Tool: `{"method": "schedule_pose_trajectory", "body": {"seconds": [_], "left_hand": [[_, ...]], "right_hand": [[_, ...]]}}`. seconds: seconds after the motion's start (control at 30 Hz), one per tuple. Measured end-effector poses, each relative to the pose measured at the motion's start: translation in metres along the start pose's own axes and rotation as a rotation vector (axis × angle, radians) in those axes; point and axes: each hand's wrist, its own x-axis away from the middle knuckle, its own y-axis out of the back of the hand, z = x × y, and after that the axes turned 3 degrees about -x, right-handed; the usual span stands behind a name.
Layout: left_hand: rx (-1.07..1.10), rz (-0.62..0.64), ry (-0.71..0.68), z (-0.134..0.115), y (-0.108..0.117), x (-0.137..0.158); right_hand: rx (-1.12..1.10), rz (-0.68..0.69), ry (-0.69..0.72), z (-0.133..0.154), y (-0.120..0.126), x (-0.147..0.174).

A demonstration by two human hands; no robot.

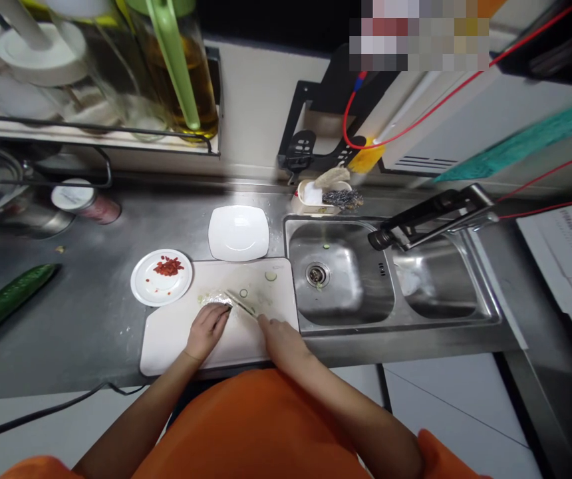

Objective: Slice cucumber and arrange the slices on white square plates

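Now, left hand: the bare left hand (209, 328) is on the white rectangular cutting board (179, 342), its fingertips bunched against a small mound of glistening, pale cut pieces (216, 297); whether they pinch anything cannot be told
Right hand: the bare right hand (286, 342) is wrapped around the handle of a narrow, straight-bladed kitchen knife (241, 304), fingers clamped on it
Blade: slants from the right hand toward the board's back edge, its tip beside the pale pieces
Cutting board: lies along the front edge of the grey steel worktop (101, 293), its right edge just beside the double-basin steel sink (350, 293)
Slices: a round pale green slice (271, 276) near the board's back right corner; a thin green ring (243, 293) between it and the blade
Round plate: a white round plate (141, 283) bearing chopped red pieces (169, 266), at the board's back left corner
Square plate: a white rounded-square plate (239, 233) at the board's back edge
Cucumber: a long dark green cucumber (11, 297) on the worktop, well left of the board, one end out of view
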Motion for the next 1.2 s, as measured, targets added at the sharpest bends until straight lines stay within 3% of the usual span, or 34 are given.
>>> {"method": "schedule_pose_trajectory", "body": {"seconds": [0.5, 0.87, 1.2], "left_hand": [[-0.018, -0.017, 0.004, 0.000, -0.001, 0.001], [0.002, -0.021, 0.013, -0.002, 0.000, 0.000], [0.001, -0.006, 0.016, -0.003, 0.002, -0.001]], "right_hand": [[0.008, 0.049, 0.011, 0.013, 0.005, 0.014], [-0.023, 0.069, 0.026, 0.012, 0.012, 0.010], [-0.015, 0.036, 0.045, 0.017, 0.004, -0.004]]}}
